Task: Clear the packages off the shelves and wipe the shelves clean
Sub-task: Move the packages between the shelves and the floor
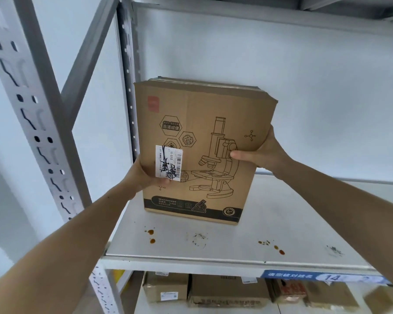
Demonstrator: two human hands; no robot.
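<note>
Box (197, 141) clamped between both hands, seemingly above shelf (281, 223).

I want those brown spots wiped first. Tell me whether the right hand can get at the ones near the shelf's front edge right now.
Probably not yet. The right hand is in a grip on the microscope box, shared with the left hand. The brown spots lie uncovered on the shelf, so the path looks free once the box is set aside.

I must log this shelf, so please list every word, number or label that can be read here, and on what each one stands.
"Microscope": dark band low on the cardboard box.
"6+": round badge, box's lower right corner.
"高清成像": hexagon on the box front; the line above it is blurred.
"J6-S10": white shipping sticker; its other print is scribbled over.
"14": blue tag on the shelf edge; its other characters are blurred.
Labels on the lower packages: too small.
</note>
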